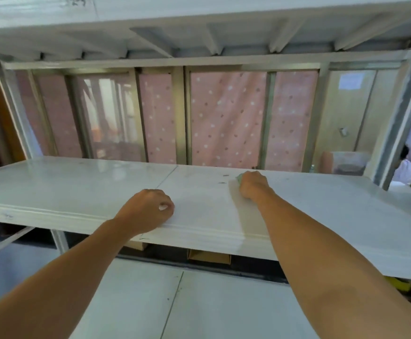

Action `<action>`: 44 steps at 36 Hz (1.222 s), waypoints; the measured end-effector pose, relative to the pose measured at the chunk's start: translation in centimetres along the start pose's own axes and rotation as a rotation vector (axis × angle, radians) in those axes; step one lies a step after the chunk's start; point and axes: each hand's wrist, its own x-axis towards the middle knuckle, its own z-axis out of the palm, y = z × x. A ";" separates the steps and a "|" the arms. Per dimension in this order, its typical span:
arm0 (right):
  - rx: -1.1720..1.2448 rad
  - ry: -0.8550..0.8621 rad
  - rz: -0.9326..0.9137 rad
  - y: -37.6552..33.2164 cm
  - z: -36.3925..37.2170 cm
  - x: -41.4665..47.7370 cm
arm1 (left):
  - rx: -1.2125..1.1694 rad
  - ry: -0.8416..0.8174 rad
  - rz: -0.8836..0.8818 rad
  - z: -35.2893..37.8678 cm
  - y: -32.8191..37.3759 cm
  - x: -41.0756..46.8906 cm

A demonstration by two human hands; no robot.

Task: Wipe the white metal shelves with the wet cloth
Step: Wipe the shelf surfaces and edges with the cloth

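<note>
On the middle shelf of a white metal rack, both bare forearms reach forward from the bottom of the view. The right hand lies far back on the shelf, close to its rear edge, with the fingers curled down over a small pale green cloth. Only a corner of the cloth shows, poking out at the left side of the knuckles; the rest is hidden under the hand, which presses it flat against the white surface. The left hand sits nearer, just behind the front lip of the same shelf, and is well apart from the right. Its fingers are folded into a loose fist with the knuckles resting on the shelf, and it grips nothing that can be seen.

A thin seam runs from front to back across the shelf between two panels, passing just left of the left hand. A few small dark marks dot the surface just left of the cloth. The left part of the shelf is glossy and reflects light from behind.

Above, the underside of the upper shelf shows its ribs. Below, another white shelf spreads under the arms, with cardboard boxes in the dark gap behind it. Behind the rack hangs a pink dotted curtain in a metal-framed window.
</note>
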 end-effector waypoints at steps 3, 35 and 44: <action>-0.013 -0.005 -0.009 -3.3 0.3 0.3 | -0.005 0.034 0.024 -0.8 -2.4 -1.0; 0.156 0.065 0.059 -29.4 3.8 1.9 | -0.295 0.064 0.124 -3.5 -17.4 -3.1; 0.236 0.066 0.054 -36.8 4.6 3.3 | -0.066 0.069 0.194 -6.2 -26.1 -3.0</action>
